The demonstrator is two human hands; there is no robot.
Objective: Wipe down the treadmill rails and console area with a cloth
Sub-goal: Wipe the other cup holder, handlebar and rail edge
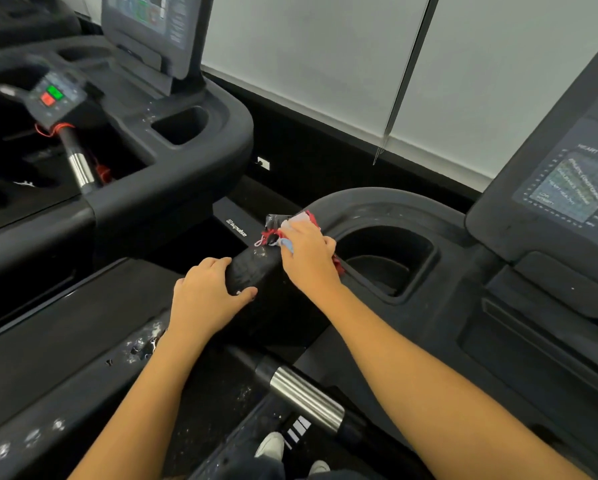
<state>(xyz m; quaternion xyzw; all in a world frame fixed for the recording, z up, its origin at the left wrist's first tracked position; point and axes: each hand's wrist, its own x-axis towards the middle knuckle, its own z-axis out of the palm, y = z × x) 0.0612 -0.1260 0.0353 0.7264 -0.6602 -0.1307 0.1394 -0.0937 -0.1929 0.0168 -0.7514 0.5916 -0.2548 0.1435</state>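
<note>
The left hand (207, 292) is gripping the black rail (256, 268), with its fingers curling over the top and its thumb wrapping the near side. Just to its right, the right hand (308, 254) is pressing a red-edged white cloth (296, 218) onto the rail's curve, fingers bunching around it. This is happening beside the cup holder (412, 251), left of the console screen (560, 181).

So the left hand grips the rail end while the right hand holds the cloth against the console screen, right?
Not the console screen. The head view shows the right hand holding the cloth against the rail, beside the cup holder; the left hand does grip the rail end.
</note>
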